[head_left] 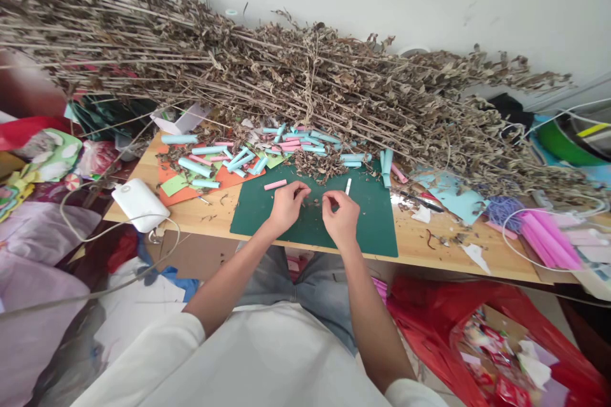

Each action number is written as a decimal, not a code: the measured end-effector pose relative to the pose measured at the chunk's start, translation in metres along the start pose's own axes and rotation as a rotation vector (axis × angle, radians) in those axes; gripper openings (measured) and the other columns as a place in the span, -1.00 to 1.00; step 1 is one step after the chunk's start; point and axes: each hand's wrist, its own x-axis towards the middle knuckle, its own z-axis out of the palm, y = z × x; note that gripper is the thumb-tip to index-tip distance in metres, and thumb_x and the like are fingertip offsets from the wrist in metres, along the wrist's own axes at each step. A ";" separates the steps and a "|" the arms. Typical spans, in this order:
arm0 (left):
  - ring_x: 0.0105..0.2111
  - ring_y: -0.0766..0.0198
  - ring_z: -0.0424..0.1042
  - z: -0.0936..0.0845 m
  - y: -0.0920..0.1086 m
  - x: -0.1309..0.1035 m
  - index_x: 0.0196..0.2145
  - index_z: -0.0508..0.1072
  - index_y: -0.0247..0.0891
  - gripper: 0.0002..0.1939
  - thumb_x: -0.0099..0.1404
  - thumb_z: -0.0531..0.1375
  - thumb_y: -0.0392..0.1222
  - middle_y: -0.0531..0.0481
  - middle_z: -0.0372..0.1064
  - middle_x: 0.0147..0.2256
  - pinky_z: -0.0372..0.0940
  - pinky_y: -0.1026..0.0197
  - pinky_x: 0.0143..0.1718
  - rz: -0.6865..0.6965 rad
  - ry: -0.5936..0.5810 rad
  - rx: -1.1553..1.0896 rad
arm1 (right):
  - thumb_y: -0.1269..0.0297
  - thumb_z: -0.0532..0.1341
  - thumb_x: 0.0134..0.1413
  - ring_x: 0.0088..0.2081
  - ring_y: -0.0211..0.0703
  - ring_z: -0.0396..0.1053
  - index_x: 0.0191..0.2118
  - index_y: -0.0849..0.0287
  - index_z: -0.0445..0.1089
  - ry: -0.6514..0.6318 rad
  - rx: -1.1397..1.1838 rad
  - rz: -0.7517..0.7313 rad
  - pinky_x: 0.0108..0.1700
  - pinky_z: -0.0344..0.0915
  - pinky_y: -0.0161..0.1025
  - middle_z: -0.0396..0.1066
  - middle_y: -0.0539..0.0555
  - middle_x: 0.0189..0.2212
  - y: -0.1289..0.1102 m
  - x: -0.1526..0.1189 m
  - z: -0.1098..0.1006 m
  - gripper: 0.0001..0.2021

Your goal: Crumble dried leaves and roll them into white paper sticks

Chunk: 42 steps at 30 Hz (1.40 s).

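Over a dark green cutting mat (258,219), my left hand (289,205) and my right hand (342,215) face each other a short way apart. Both have thumb and fingers pinched together; anything between them is too small to name. Crumbs of dried leaf are scattered on the mat between them. A pink paper roll (275,184) lies just beyond my left hand. Near my right fingers is a small white stick (348,186). Behind the hands sits a heap of crumbled dry leaves (317,166), with several blue paper rolls (195,167) around it.
A big bundle of dried stalks (286,76) spans the back of the wooden table (506,257). At left, a white power bank (140,205) trails a cable. Right of the mat lie a black pen (422,201) and blue paper (453,194). A red bag (429,311) hangs open below.
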 end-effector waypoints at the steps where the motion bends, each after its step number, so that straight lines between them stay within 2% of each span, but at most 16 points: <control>1: -0.53 0.38 0.29 -0.001 0.000 0.000 -0.36 0.49 -0.29 -0.82 0.30 0.15 -0.16 0.07 0.39 -0.51 0.14 0.33 -0.45 0.002 0.024 0.020 | 0.35 0.11 0.14 -0.42 -0.19 0.39 -0.36 0.16 0.47 -0.009 -0.044 -0.003 -0.28 0.31 -0.27 0.48 0.07 -0.42 0.003 0.000 -0.001 -0.81; 5: -0.52 0.36 0.30 -0.001 -0.002 0.001 -0.34 0.53 -0.29 -0.80 0.28 0.18 -0.12 0.06 0.40 -0.51 0.18 0.32 -0.43 -0.011 0.006 -0.039 | 0.39 0.10 0.17 -0.31 -0.11 0.43 -0.21 0.16 0.54 -0.168 -0.276 -0.096 -0.23 0.28 -0.22 0.52 0.13 -0.33 0.012 0.000 -0.002 -0.76; 7: -0.49 0.34 0.34 0.001 -0.004 0.002 -0.29 0.55 -0.30 -0.79 0.27 0.18 -0.13 0.03 0.44 -0.48 0.22 0.31 -0.41 -0.038 -0.016 -0.109 | 0.40 0.09 0.19 -0.28 -0.08 0.44 -0.15 0.17 0.55 -0.218 -0.316 -0.115 -0.23 0.28 -0.21 0.53 0.16 -0.29 0.013 0.001 -0.003 -0.73; 11: -0.47 0.34 0.39 0.003 -0.008 0.004 -0.21 0.54 -0.31 -0.77 0.22 0.23 -0.15 0.01 0.46 -0.44 0.28 0.30 -0.38 -0.109 -0.043 -0.296 | 0.28 0.15 0.21 -0.35 -0.14 0.44 -0.24 0.16 0.56 -0.129 -0.147 -0.036 -0.22 0.33 -0.22 0.52 0.10 -0.35 0.009 0.002 -0.003 -0.78; 15: -0.50 0.35 0.38 0.004 -0.009 0.004 -0.30 0.50 -0.32 -0.76 0.17 0.29 -0.07 0.04 0.41 -0.51 0.29 0.30 -0.40 -0.116 -0.075 -0.393 | 0.24 0.22 0.15 -0.39 -0.20 0.44 -0.17 0.13 0.54 -0.084 0.100 -0.045 -0.25 0.39 -0.25 0.53 0.07 -0.31 0.001 0.005 -0.003 -0.80; 20: -0.53 0.39 0.34 0.004 -0.007 0.003 -0.35 0.51 -0.33 -0.70 0.16 0.30 0.00 0.03 0.42 -0.51 0.27 0.32 -0.44 -0.139 -0.109 -0.411 | 0.30 0.15 0.21 -0.38 -0.20 0.45 -0.28 0.13 0.55 -0.053 0.126 -0.073 -0.25 0.39 -0.25 0.53 0.07 -0.36 -0.004 0.007 -0.001 -0.80; 24: -0.54 0.40 0.33 0.005 -0.005 0.003 -0.35 0.51 -0.34 -0.69 0.13 0.32 0.00 0.05 0.40 -0.54 0.27 0.33 -0.45 -0.160 -0.100 -0.445 | 0.29 0.17 0.20 -0.39 -0.21 0.44 -0.26 0.14 0.53 -0.091 0.152 -0.066 -0.27 0.38 -0.27 0.53 0.07 -0.35 -0.003 0.006 0.000 -0.82; 27: -0.56 0.39 0.34 0.004 -0.003 0.003 -0.35 0.53 -0.35 -0.67 0.11 0.33 0.02 0.03 0.42 -0.55 0.29 0.31 -0.46 -0.185 -0.109 -0.425 | 0.29 0.18 0.18 -0.41 -0.22 0.42 -0.29 0.14 0.52 -0.094 0.171 -0.049 -0.31 0.37 -0.29 0.51 0.06 -0.38 -0.003 0.005 -0.001 -0.84; 30: -0.55 0.35 0.38 0.001 0.000 0.003 -0.30 0.55 -0.34 -0.69 0.14 0.30 -0.01 -0.01 0.47 -0.50 0.31 0.30 -0.45 -0.167 -0.143 -0.352 | 0.30 0.14 0.19 -0.40 -0.21 0.41 -0.31 0.15 0.51 -0.054 0.096 -0.065 -0.28 0.36 -0.28 0.49 0.07 -0.39 -0.004 0.004 -0.001 -0.82; 35: -0.51 0.34 0.40 0.001 0.006 0.001 -0.28 0.56 -0.31 -0.83 0.24 0.20 -0.21 -0.01 0.50 -0.47 0.27 0.32 -0.41 0.026 -0.126 0.019 | 0.33 0.11 0.17 -0.40 -0.20 0.39 -0.34 0.15 0.48 -0.069 -0.058 -0.043 -0.28 0.31 -0.28 0.46 0.07 -0.41 -0.009 0.003 0.001 -0.82; 38: -0.48 0.34 0.39 0.004 0.007 0.000 -0.30 0.55 -0.30 -0.85 0.26 0.16 -0.28 -0.01 0.50 -0.43 0.25 0.32 -0.36 0.127 -0.077 0.172 | 0.34 0.12 0.13 -0.41 -0.19 0.36 -0.36 0.15 0.46 -0.004 -0.141 0.001 -0.29 0.28 -0.28 0.45 0.07 -0.42 -0.010 0.003 0.004 -0.84; 40: -0.47 0.34 0.39 0.006 0.007 0.000 -0.29 0.55 -0.30 -0.84 0.28 0.15 -0.27 -0.02 0.50 -0.43 0.24 0.31 -0.35 0.135 -0.051 0.184 | 0.33 0.13 0.15 -0.41 -0.19 0.37 -0.36 0.15 0.47 0.037 -0.176 0.025 -0.29 0.26 -0.28 0.46 0.08 -0.41 -0.010 0.002 0.005 -0.83; 42: -0.49 0.33 0.39 0.005 0.005 0.001 -0.28 0.54 -0.29 -0.83 0.30 0.15 -0.23 -0.01 0.48 -0.44 0.25 0.31 -0.36 0.110 -0.035 0.130 | 0.31 0.13 0.17 -0.39 -0.17 0.39 -0.34 0.14 0.49 0.015 -0.210 0.038 -0.29 0.25 -0.27 0.48 0.09 -0.39 -0.007 0.002 0.004 -0.82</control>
